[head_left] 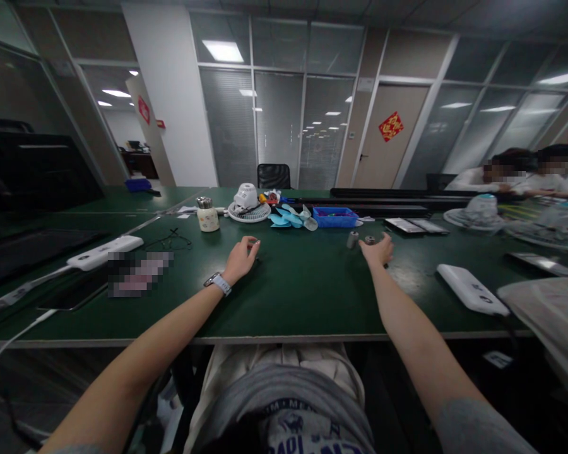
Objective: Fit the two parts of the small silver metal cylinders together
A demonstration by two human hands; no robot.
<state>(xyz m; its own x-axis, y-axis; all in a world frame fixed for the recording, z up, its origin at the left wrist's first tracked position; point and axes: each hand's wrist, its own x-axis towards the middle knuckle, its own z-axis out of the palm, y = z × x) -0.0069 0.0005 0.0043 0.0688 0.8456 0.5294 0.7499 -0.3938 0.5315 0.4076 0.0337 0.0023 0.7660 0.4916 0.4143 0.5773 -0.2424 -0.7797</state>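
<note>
Glass partitions (279, 113) rise behind a black chair (273, 175); a white column (170, 82) and pale door (381, 161) flank them.

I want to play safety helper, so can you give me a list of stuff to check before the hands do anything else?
1. Left hand free: ok, nothing shows in it.
2. Right hand near a grey cylinder: ok, it is right by the thumb.
3. Firm grip on that cylinder: cannot tell, the hand hides part of it.
4. Second grey cylinder in sight: ok, just left of the first.
5. Wrists bare: not ok, a watch is on the left one.
6. Bottle apart from both hands: ok, it stands farther back.
</note>
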